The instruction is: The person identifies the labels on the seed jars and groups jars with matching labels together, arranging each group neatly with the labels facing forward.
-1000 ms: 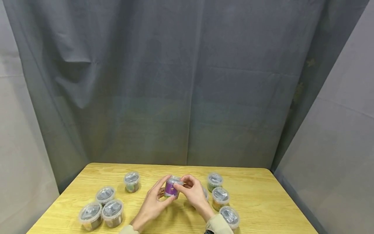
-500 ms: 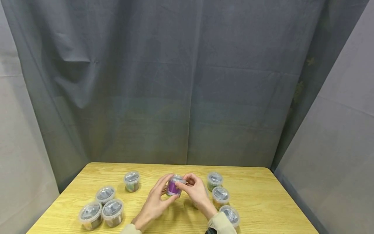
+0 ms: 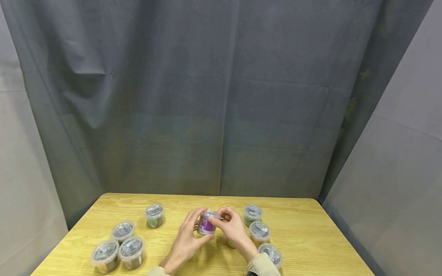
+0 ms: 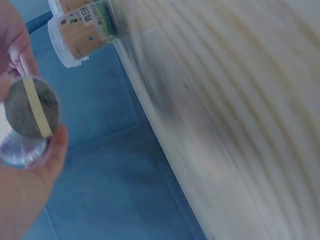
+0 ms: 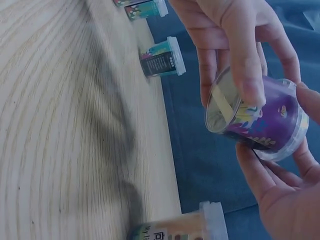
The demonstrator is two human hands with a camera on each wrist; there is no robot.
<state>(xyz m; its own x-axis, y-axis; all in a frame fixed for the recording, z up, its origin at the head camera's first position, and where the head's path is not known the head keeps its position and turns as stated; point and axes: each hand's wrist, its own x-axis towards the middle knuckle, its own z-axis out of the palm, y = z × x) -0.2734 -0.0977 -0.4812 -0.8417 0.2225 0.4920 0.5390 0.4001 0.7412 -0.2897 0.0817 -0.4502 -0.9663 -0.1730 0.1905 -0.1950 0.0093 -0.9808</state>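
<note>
A small plastic tub (image 3: 206,225) with a purple printed label and clear lid is held above the table between both hands. My left hand (image 3: 185,239) grips its body, thumb low in front and fingers around the far side. My right hand (image 3: 235,232) pinches near the lid, thumb on the front. In the right wrist view the purple tub (image 5: 280,115) lies sideways in the frame, its clear lid (image 5: 295,137) toward the right. A pale yellow strip (image 4: 37,107) crosses the tub's grey underside in the left wrist view.
Several similar lidded tubs stand on the wooden table (image 3: 310,237): a left-hand cluster with a front tub (image 3: 132,253), a lone tub (image 3: 154,215) behind, and a right-hand row including a middle tub (image 3: 259,233). Another tub (image 3: 230,243) is mostly hidden behind my right hand. A grey curtain (image 3: 221,115) hangs behind.
Both hands and the purple tub have shifted slightly right. The tub has turned a little, showing more of its label. The tubs on the table stay put.
</note>
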